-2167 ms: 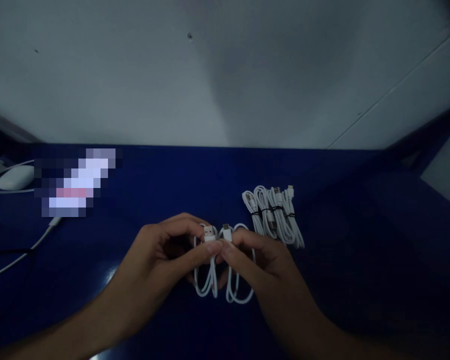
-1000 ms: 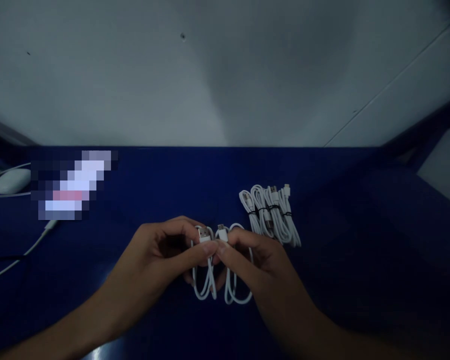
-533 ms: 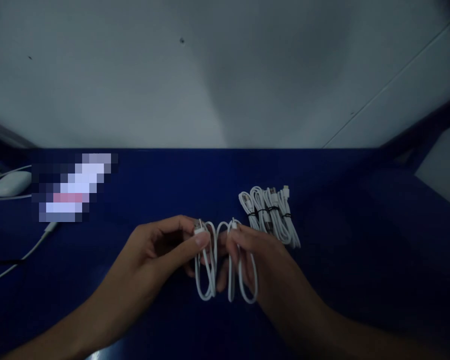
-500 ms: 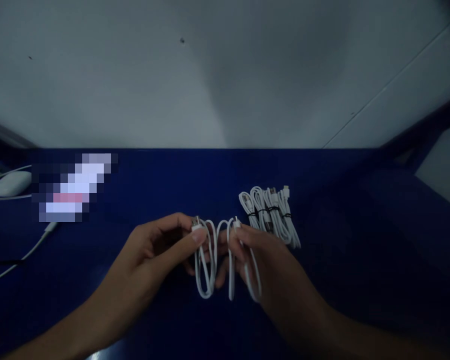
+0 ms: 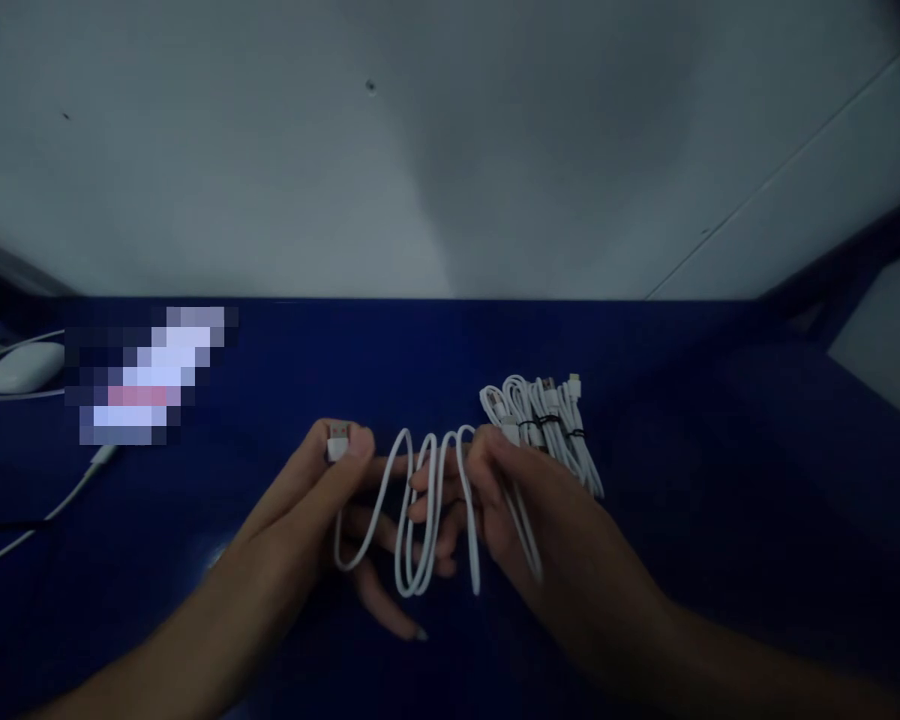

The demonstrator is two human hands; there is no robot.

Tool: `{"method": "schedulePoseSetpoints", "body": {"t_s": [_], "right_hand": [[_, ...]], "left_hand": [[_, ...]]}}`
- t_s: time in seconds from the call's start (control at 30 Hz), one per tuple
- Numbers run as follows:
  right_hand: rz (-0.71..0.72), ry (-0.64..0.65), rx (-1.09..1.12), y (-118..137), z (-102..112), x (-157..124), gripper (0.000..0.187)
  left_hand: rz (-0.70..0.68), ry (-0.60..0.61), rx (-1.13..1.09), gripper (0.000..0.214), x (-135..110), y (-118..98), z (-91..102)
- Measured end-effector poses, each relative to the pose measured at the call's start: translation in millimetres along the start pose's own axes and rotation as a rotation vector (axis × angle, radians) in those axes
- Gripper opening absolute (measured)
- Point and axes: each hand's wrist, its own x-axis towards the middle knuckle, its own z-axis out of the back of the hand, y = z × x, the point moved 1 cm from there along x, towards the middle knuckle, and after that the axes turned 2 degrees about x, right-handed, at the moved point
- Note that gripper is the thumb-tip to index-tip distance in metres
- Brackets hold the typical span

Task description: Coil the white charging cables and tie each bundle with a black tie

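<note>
A: What's nearest, at lower centre?
B: A white cable [image 5: 420, 520] hanging in loops between both hands. The left hand [image 5: 322, 500] pinches its plug, fingers closed; the right hand [image 5: 525, 510] grips the other end, fingers curled shut.
A: Behind?
B: Tied cables [image 5: 544, 425] on the blue table [image 5: 720, 450]; a mouse [image 5: 22, 367] far left.

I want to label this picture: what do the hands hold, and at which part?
One white cable: left hand pinches its plug, right hand grips the other end; loops hang between.
</note>
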Motion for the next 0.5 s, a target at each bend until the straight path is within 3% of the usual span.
{"method": "schedulePoseSetpoints", "body": {"t_s": [0.2, 0.33, 0.5], "right_hand": [[0.085, -0.039, 0.026, 6.4, -2.2, -3.5, 0.032], [0.067, -0.099, 0.006, 9.6, -3.2, -3.1, 0.057], [0.019, -0.162, -0.075, 8.8, 1.2, -0.2, 0.036]], "left_hand": [[0.061, 0.218, -0.034, 0.036, 6.7, 0.2, 2.8], [0.033, 0.243, -0.114, 0.030, 4.0, -3.3, 2.1], [-0.014, 0.249, -0.220, 0.036, 4.8, -2.6, 5.4]]}}
